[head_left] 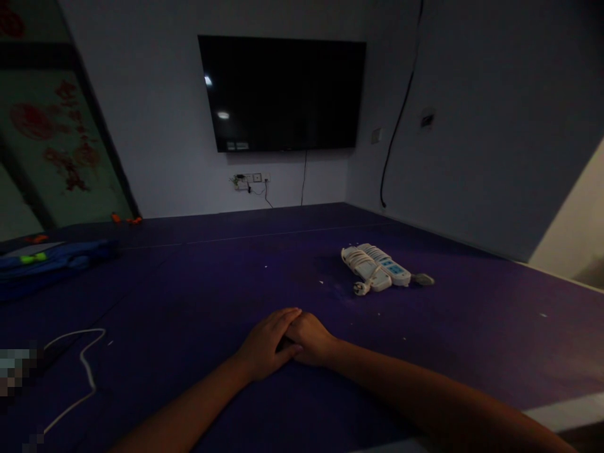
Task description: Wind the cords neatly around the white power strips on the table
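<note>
My left hand (267, 343) and my right hand (311, 338) are clasped together low in the middle of the head view, over the purple surface (189, 352). The left fingers lie over the knuckles of the right hand, and the left thumb crosses below them. My right hand is curled into a fist, with its fingertips mostly covered by the left. No object shows in either hand. Beyond them, to the right, lie two white power strips side by side. A cord is wound around the left strip (365, 267); the right strip (387, 264) has blue sockets.
A pale cable (87, 358) curves across the left side. Blue cloth (66, 258) with a bright green item (33, 258) lies farther back. Small orange pieces (134, 220) sit near the left wall. A black television (287, 94) hangs above wall sockets (250, 178). Small white scraps dot the surface.
</note>
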Action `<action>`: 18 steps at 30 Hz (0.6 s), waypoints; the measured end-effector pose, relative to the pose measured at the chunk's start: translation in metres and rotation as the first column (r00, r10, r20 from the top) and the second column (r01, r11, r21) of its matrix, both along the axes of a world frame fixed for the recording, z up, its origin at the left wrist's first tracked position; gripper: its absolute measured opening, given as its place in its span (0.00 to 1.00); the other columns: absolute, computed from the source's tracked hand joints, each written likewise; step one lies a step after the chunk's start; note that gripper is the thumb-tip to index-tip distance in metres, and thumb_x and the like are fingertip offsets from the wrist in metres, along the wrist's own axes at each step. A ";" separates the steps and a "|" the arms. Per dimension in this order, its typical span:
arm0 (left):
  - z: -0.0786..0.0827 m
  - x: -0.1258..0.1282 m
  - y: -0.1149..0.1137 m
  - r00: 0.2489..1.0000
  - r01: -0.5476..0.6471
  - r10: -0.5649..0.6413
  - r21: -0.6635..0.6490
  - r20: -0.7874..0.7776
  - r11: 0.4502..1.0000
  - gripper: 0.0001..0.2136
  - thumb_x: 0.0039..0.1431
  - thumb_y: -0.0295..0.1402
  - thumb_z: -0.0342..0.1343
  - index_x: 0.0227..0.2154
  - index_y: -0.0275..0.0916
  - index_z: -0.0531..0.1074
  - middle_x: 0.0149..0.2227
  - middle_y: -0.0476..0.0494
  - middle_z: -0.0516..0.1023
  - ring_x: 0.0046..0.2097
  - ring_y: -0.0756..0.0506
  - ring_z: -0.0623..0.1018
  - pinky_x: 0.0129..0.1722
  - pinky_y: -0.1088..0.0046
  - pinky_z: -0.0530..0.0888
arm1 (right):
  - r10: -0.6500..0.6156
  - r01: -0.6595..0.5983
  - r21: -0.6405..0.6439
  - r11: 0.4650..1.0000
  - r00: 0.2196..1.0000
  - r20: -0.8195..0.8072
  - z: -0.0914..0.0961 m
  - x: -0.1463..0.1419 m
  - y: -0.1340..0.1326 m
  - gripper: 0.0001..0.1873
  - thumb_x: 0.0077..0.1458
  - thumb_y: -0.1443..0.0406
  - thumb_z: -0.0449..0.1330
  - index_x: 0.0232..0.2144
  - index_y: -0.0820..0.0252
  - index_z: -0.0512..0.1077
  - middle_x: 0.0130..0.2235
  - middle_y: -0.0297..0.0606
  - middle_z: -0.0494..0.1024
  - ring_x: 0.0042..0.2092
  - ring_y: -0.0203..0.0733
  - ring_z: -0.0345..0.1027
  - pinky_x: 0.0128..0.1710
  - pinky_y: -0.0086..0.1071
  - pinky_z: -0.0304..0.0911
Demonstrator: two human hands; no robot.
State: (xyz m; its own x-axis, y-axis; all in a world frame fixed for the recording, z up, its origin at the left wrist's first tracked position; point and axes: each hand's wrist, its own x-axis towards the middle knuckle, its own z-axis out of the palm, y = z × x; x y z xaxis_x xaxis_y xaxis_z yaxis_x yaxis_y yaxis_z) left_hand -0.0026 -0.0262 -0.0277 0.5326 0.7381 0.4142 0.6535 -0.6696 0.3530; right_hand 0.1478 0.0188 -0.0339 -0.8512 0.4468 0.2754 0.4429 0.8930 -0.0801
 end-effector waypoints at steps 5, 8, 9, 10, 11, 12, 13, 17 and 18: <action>0.002 0.000 -0.001 1.000 0.002 -0.002 -0.011 0.004 1.000 0.29 0.57 0.47 0.49 0.58 0.39 0.56 0.56 0.37 0.66 0.57 0.41 0.65 0.56 0.58 0.64 | 0.011 -0.011 0.004 1.000 1.000 -0.004 -0.001 0.001 0.001 0.15 0.47 0.69 0.54 0.39 0.65 0.73 0.39 0.44 0.78 0.40 0.45 0.72 0.37 0.32 0.63; 0.002 0.000 -0.001 1.000 0.010 -0.009 -0.012 0.009 1.000 0.28 0.58 0.47 0.49 0.58 0.40 0.55 0.57 0.37 0.66 0.57 0.41 0.65 0.56 0.58 0.64 | 0.011 -0.011 0.000 1.000 1.000 -0.007 0.000 0.000 0.000 0.15 0.47 0.70 0.54 0.38 0.64 0.73 0.39 0.44 0.78 0.40 0.45 0.72 0.38 0.32 0.63; 0.002 0.000 0.000 1.000 0.010 -0.010 -0.013 0.008 1.000 0.28 0.58 0.47 0.48 0.58 0.40 0.55 0.57 0.37 0.66 0.57 0.41 0.65 0.56 0.58 0.64 | 0.012 -0.012 -0.001 1.000 1.000 -0.009 0.000 0.000 0.000 0.15 0.47 0.70 0.54 0.38 0.64 0.73 0.39 0.44 0.78 0.40 0.45 0.72 0.38 0.32 0.63; 0.001 0.000 0.000 1.000 0.009 -0.009 -0.015 0.006 1.000 0.28 0.58 0.47 0.49 0.58 0.40 0.56 0.57 0.37 0.66 0.57 0.41 0.65 0.56 0.58 0.64 | 0.014 -0.014 -0.002 1.000 1.000 -0.011 0.000 0.000 0.000 0.15 0.47 0.70 0.54 0.38 0.64 0.73 0.39 0.44 0.78 0.40 0.45 0.72 0.38 0.32 0.63; 0.001 0.000 0.000 1.000 0.007 -0.007 -0.017 0.004 1.000 0.28 0.58 0.47 0.49 0.58 0.39 0.56 0.57 0.37 0.66 0.57 0.41 0.65 0.56 0.58 0.64 | 0.015 -0.015 -0.003 1.000 1.000 -0.010 0.000 0.000 0.001 0.15 0.47 0.70 0.54 0.38 0.64 0.73 0.39 0.44 0.78 0.40 0.45 0.72 0.38 0.32 0.63; 0.001 0.000 0.000 1.000 0.004 -0.004 -0.018 0.001 1.000 0.28 0.58 0.47 0.49 0.58 0.39 0.56 0.57 0.37 0.66 0.57 0.42 0.65 0.56 0.59 0.64 | 0.015 -0.015 -0.006 1.000 1.000 -0.010 0.000 0.000 0.001 0.15 0.47 0.70 0.54 0.39 0.64 0.73 0.39 0.44 0.78 0.40 0.45 0.72 0.38 0.32 0.63; 0.001 0.000 -0.001 1.000 0.002 -0.002 -0.020 -0.001 1.000 0.28 0.58 0.47 0.49 0.58 0.39 0.56 0.57 0.37 0.66 0.57 0.42 0.65 0.56 0.59 0.64 | 0.013 -0.013 -0.008 1.000 1.000 -0.007 -0.001 0.000 0.001 0.15 0.47 0.70 0.54 0.38 0.63 0.73 0.39 0.44 0.78 0.40 0.45 0.72 0.38 0.32 0.63; 0.001 0.000 -0.001 1.000 0.000 0.000 -0.020 0.003 1.000 0.28 0.58 0.47 0.49 0.58 0.39 0.56 0.57 0.37 0.66 0.58 0.42 0.65 0.56 0.59 0.64 | 0.001 -0.001 -0.006 1.000 1.000 0.004 -0.004 0.001 0.002 0.15 0.47 0.69 0.54 0.40 0.63 0.72 0.40 0.45 0.77 0.41 0.45 0.71 0.39 0.33 0.63; 0.002 0.001 -0.002 1.000 0.000 0.000 -0.020 0.004 1.000 0.28 0.58 0.47 0.49 0.58 0.39 0.56 0.57 0.37 0.66 0.58 0.42 0.65 0.56 0.59 0.64 | 0.000 0.000 -0.004 1.000 1.000 0.005 -0.004 0.001 0.003 0.16 0.47 0.69 0.54 0.40 0.63 0.72 0.40 0.45 0.77 0.41 0.45 0.71 0.39 0.33 0.63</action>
State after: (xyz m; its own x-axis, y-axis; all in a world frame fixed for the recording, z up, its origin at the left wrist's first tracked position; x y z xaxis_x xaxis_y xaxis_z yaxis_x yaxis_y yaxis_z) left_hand -0.0020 -0.0278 -0.0261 0.5312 0.7462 0.4012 0.6518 -0.6625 0.3691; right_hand 0.1485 0.0213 -0.0379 -0.8527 0.4477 0.2691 0.4431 0.8928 -0.0815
